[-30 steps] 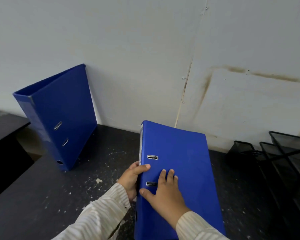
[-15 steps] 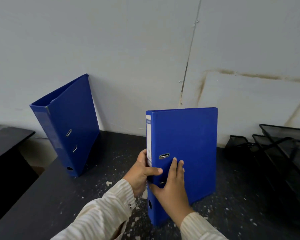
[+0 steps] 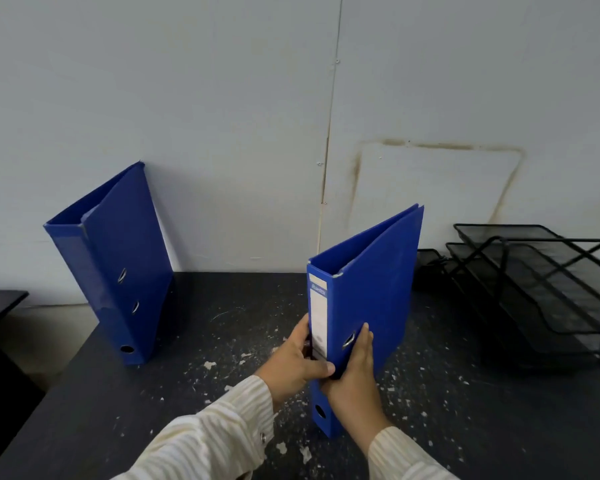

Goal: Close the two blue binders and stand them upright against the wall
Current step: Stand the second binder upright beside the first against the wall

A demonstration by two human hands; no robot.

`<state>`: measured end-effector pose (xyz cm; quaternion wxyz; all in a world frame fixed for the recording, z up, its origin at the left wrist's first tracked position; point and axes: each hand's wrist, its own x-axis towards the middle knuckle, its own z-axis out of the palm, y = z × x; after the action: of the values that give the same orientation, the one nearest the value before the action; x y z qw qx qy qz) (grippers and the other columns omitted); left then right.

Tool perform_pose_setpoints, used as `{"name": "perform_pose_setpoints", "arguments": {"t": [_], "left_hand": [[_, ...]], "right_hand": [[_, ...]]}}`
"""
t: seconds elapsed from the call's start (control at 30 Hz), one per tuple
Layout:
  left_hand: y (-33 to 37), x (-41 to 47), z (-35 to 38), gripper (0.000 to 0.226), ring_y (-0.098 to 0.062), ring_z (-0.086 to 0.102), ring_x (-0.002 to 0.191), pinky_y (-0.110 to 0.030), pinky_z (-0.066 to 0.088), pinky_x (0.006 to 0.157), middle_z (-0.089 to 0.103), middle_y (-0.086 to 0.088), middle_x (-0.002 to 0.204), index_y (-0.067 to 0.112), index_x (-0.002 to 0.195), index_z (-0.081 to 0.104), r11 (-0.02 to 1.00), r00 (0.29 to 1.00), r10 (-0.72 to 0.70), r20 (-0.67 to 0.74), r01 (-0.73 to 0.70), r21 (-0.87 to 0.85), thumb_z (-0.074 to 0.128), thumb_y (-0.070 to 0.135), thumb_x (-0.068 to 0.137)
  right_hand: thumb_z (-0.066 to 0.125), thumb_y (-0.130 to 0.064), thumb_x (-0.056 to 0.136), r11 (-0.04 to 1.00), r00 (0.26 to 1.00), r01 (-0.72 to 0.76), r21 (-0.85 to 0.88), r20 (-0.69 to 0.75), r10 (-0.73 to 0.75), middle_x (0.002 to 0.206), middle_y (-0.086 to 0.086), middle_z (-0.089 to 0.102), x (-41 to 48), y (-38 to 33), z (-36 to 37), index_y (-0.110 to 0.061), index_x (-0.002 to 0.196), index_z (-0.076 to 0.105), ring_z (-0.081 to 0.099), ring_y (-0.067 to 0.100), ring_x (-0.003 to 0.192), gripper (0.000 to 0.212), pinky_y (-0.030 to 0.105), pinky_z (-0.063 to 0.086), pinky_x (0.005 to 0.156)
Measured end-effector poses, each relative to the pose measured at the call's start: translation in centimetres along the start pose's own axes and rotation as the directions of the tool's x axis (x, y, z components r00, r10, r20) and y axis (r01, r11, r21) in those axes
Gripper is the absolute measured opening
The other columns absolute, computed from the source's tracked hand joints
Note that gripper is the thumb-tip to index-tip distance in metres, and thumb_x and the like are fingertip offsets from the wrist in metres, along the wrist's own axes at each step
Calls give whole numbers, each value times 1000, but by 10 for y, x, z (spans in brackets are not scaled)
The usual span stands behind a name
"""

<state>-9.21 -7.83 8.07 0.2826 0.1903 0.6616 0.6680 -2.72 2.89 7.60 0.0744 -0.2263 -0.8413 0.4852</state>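
Near the front edge of the table [image 3: 84, 403], the left hand [image 3: 297, 362] wraps the spine of the near binder [image 3: 371, 296], thumb across the front, fingers hidden behind it. Opposite, the right hand [image 3: 354, 379] presses flat on the cover, fingertips by the metal slot; both hands are clamped on this binder. Its lower spine is partly covered by the hands, and the printed label text is too blurred to read. Blue, closed, it stands upright on its bottom edge, well apart from the wall [image 3: 222, 98]. Far left, the second binder [image 3: 118, 265] stands tilted, its top corner touching the wall. Black mesh trays [image 3: 534, 289] at far right are cut off by the frame.
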Motion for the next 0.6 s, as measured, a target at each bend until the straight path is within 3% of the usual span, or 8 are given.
{"name": "perform_pose_setpoints", "arguments": {"t": [0.07, 0.17, 0.37, 0.5, 0.6], "left_hand": [[-2, -5, 4, 85, -9, 56, 123, -39, 47, 104, 58, 12, 133, 34, 144, 30, 999, 999, 17, 28, -18, 41, 65, -6, 78], [-1, -11, 14, 78, -1, 54, 123, -25, 48, 100, 54, 15, 136, 37, 143, 29, 994, 996, 48, 78, -55, 97, 60, -6, 85], [5, -23, 28, 71, 11, 48, 122, -17, 44, 100, 50, 27, 132, 51, 132, 27, 978, 987, 59, 152, -88, 190, 56, 1, 90], [2, -29, 37, 75, 6, 48, 122, -21, 44, 103, 49, 28, 130, 57, 131, 20, 971, 986, 46, 159, -82, 224, 57, 5, 91], [0, -31, 45, 80, -1, 50, 125, -32, 43, 108, 49, 27, 132, 61, 132, 17, 966, 988, 46, 148, -81, 244, 59, 7, 90]], "right_hand": [[68, -16, 80, 999, 1000, -24, 35, -17, 24, 159, -2, -4, -8, -1, -3, -29, 146, -18, 7, 20, 146, 110, 42, 25, 115], [69, -20, 78, 993, 996, -85, 83, -18, 87, 158, 1, 12, -16, -4, -11, -33, 147, -13, 23, 25, 142, 108, 48, 33, 112], [70, -2, 72, 982, 990, -143, 123, 31, 140, 133, 2, 52, -26, -3, -36, -34, 149, 7, 53, 21, 115, 104, 40, 47, 97], [66, 8, 64, 976, 983, -163, 144, 105, 148, 124, 1, 58, -32, -2, -50, -38, 145, 19, 54, 24, 115, 105, 48, 48, 97], [67, 10, 62, 973, 980, -155, 173, 150, 129, 124, -1, 58, -36, 1, -61, -38, 143, 24, 53, 24, 117, 103, 48, 48, 98]]}}
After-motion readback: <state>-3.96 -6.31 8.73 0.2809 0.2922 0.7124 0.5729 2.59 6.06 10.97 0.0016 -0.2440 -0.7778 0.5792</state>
